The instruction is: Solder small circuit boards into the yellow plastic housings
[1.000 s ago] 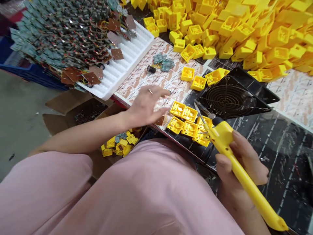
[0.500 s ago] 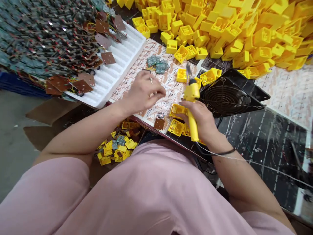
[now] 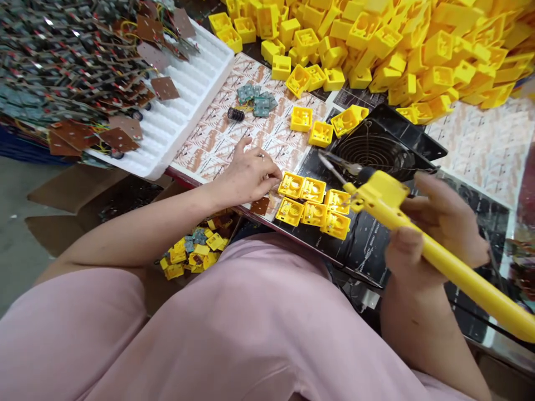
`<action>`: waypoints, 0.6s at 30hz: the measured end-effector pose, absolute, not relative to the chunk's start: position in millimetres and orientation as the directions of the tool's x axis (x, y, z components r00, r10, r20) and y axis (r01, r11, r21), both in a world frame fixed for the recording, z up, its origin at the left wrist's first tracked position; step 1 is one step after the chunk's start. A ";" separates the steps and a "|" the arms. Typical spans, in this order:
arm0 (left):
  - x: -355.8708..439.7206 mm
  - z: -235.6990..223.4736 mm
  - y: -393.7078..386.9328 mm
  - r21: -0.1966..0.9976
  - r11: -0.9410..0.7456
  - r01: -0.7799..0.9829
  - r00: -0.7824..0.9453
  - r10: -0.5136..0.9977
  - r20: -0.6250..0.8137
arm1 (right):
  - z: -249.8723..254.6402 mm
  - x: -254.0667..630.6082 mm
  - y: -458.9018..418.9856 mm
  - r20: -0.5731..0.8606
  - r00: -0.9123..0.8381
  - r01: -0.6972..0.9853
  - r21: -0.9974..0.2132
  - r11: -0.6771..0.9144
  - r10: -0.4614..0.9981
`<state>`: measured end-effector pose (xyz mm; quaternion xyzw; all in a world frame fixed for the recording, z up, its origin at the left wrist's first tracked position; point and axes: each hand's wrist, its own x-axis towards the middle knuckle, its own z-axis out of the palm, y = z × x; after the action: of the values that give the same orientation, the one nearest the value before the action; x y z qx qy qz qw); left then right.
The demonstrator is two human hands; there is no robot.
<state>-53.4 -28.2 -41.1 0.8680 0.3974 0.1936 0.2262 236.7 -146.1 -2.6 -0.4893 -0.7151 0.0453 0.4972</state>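
My right hand (image 3: pixel 434 228) is closed round a yellow soldering iron (image 3: pixel 413 223) held up over the table's right side, its metal tip pointing left and away from me. My left hand (image 3: pixel 251 175) rests by the table's front edge, thumb and fingertips pinched together at the corner of a small yellow housing (image 3: pixel 291 185); what is between them is hidden. Under that hand lies a brown circuit board (image 3: pixel 260 206). Several open yellow housings (image 3: pixel 315 214) with metal parts inside stand in two rows beside my left fingertips.
Ahead lie green circuit boards (image 3: pixel 261 103) and a small black round part (image 3: pixel 236 115). A black fan (image 3: pixel 368 147) stands behind the rows. At left, a white foam tray (image 3: pixel 196 83) bears heaped wired boards (image 3: pixel 83 72). Yellow housings (image 3: pixel 376 44) are piled at the back.
My right hand has moved right and up with the soldering iron, uncovering the rows of housings. My left hand has come nearer to me, down to the brown board and housings.
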 end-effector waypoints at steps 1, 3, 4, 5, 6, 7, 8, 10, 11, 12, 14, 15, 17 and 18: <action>-52.6 -41.2 -28.4 0.548 -0.572 0.610 0.601 0.785 0.150 | -6.0 239.6 -148.0 0.703 0.083 0.647 -0.577 0.499 0.706; -50.5 -42.1 -27.7 0.547 -0.561 0.621 0.591 0.794 0.144 | -16.5 243.2 -147.5 0.728 0.279 0.594 -0.643 0.484 0.626; -49.2 -42.8 -26.9 0.541 -0.561 0.627 0.588 0.796 0.144 | -22.5 244.2 -146.0 0.713 0.324 0.548 -0.678 0.491 0.622; -48.0 -43.5 -25.9 0.531 -0.564 0.633 0.587 0.796 0.147 | -28.3 244.7 -144.3 0.704 0.360 0.507 -0.698 0.506 0.612; -46.8 -44.3 -24.9 0.517 -0.569 0.640 0.586 0.796 0.150 | -33.5 244.7 -143.1 0.698 0.381 0.481 -0.710 0.515 0.606; -45.7 -45.0 -24.0 0.500 -0.574 0.649 0.586 0.796 0.153 | -37.5 244.0 -142.7 0.687 0.387 0.469 -0.721 0.511 0.615; -44.7 -45.6 -23.4 0.484 -0.578 0.657 0.585 0.796 0.156 | -40.2 242.7 -143.4 0.673 0.378 0.472 -0.731 0.493 0.636; -42.8 -46.0 -23.4 0.460 -0.586 0.667 0.585 0.794 0.164 | -41.7 238.9 -148.0 0.629 0.327 0.486 -0.752 0.445 0.706; -42.0 -46.0 -24.1 0.450 -0.593 0.668 0.586 0.792 0.173 | -41.0 236.8 -151.3 0.605 0.291 0.498 -0.757 0.423 0.741; -41.3 -45.8 -25.3 0.438 -0.602 0.667 0.587 0.787 0.188 | -39.6 234.9 -154.9 0.591 0.244 0.521 -0.749 0.410 0.768; -40.3 -45.3 -28.5 0.403 -0.632 0.662 0.599 0.769 0.224 | -35.7 232.4 -161.2 0.631 0.116 0.581 -0.670 0.463 0.767; -40.2 -45.2 -30.4 0.380 -0.650 0.658 0.610 0.756 0.238 | -33.4 231.7 -163.3 0.661 0.030 0.598 -0.612 0.517 0.749; -40.6 -45.2 -33.8 0.332 -0.682 0.651 0.635 0.730 0.252 | -28.6 231.2 -165.0 0.689 -0.137 0.598 -0.516 0.614 0.712; -40.9 -45.4 -35.1 0.312 -0.692 0.650 0.645 0.721 0.254 | -26.2 231.0 -164.6 0.684 -0.192 0.590 -0.493 0.640 0.704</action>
<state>-40.9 -35.1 -45.4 0.9019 0.3800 0.1813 0.0967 231.0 -164.6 -26.2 -0.4203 -0.7696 0.0601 0.4769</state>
